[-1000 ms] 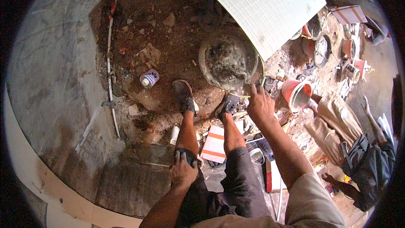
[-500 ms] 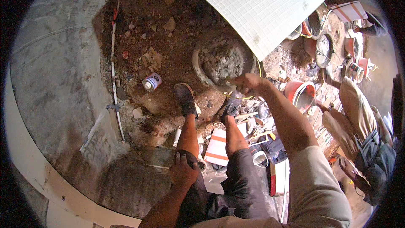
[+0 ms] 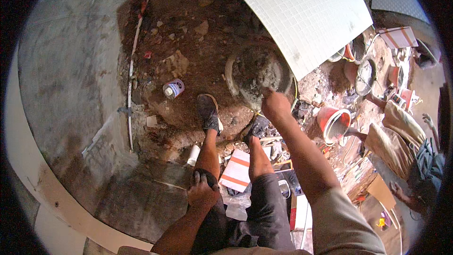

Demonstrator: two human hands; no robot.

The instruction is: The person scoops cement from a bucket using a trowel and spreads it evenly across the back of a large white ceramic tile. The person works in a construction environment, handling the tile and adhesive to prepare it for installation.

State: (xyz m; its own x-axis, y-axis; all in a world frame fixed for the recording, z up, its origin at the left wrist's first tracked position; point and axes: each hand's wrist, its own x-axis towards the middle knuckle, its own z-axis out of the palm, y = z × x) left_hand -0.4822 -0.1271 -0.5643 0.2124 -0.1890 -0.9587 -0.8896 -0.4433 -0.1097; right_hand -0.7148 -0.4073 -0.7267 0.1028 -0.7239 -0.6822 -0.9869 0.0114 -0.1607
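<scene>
While right hand (image 3: pixel 275 106) over one basin (image 3: pixel 230 74), grip unclear, left hand (image 3: pixel 203 191) on one knee (image 3: pixel 212 169), fingers apart.

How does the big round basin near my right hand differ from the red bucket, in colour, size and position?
The basin looks grey and mortar-stained; the bucket is red with a paler rim. The basin's mouth appears wider than the bucket's. The right hand is at the basin's near edge, while the bucket is farther right, with neither of your hands on it. Both are round, open-mouthed containers.
</scene>
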